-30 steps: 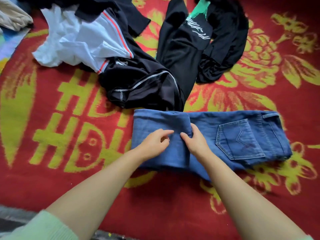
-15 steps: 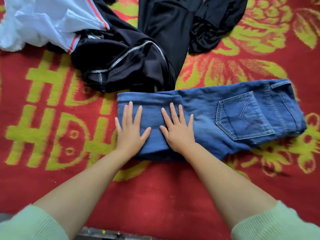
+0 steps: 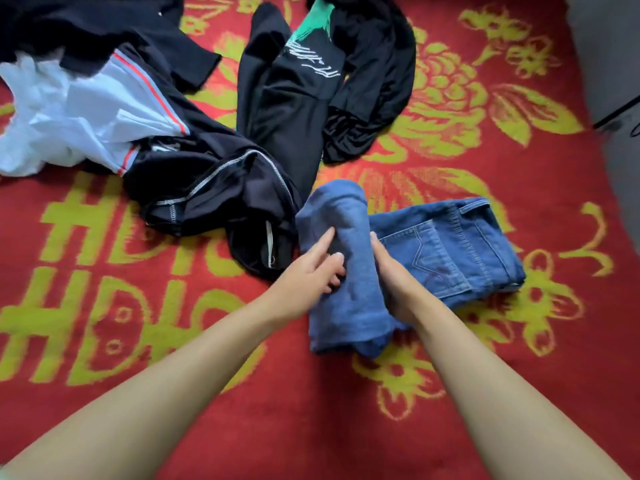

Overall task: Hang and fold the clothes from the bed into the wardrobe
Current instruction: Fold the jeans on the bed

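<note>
One jeans [image 3: 446, 251] gripped by left hand [image 3: 308, 271], right hand [image 3: 394, 275].

We see both hands on the blue jeans [image 3: 446, 251] at centre: our left hand [image 3: 304, 282] grips the folded leg end with curled fingers, our right hand [image 3: 391, 282] holds it from the 3 o'clock side, raising it. On the red bedspread [image 3: 311, 410], a black garment with white stitching [image 3: 214, 199] lies at 10 o'clock, a white shirt [image 3: 69, 119] beyond it, a black green-printed top [image 3: 304, 84] at 12.
</note>
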Tool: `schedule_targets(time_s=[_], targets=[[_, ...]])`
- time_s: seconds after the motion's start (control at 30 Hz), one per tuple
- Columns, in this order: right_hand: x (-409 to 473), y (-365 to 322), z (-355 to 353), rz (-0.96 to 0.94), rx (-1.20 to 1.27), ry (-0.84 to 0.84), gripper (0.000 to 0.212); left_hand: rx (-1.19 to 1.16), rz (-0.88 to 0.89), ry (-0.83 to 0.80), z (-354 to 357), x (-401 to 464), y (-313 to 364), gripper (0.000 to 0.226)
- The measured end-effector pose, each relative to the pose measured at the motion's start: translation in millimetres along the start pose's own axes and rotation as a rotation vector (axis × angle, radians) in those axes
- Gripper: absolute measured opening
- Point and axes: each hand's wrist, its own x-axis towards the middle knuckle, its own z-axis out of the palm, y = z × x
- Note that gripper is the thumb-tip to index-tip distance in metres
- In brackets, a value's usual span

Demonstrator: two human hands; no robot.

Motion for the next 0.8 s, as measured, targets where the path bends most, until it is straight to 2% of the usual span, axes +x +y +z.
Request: schedule_targets(time_s=[0.07,0.13,0.2,0.27,0.33,0.43,0.53,0.63,0.67,0.73,0.8], targets=[[-9,-11,-32,-0.067,0.040,0.016,0.066,0.207,0.032,-0.122,28,20,5,0.059],[-11,-17,-62,-0.170,-0.148,0.173,0.082,0.359,0.090,-0.186,53,37,7,0.052],[-10,-14,-85,-0.278,-0.550,0.388,0.078,0.482,0.242,-0.131,68,49,-1,0.046],[-5,-5,-101,-0.420,-1.018,0.551,0.069,0.714,0.376,0.045,70,59,-20,0.055],[0,10,-105,-0.440,-1.351,0.536,0.063,1.006,0.331,0.190,58,67,-46,0.066],[12,40,-111,-0.298,-1.540,0.434,0.065,1.219,0.148,0.127,46,69,-90,0.070],[33,53,-129,-0.257,-1.575,0.418,0.077,1.201,0.110,0.114,53,79,-109,0.068],[37,47,-131,-0.229,-1.622,0.395,0.075,1.126,0.103,0.206,56,81,-109,0.076],[32,44,-129,-0.222,-1.627,0.389,0.072,1.019,0.052,0.289,59,76,-109,0.081],[19,39,-120,-0.264,-1.588,0.362,0.074,0.578,-0.096,0.423,64,61,-104,0.077],[2,34,-106,-0.281,-1.506,0.224,0.071,0.085,-0.233,0.417,66,53,-95,0.047]])
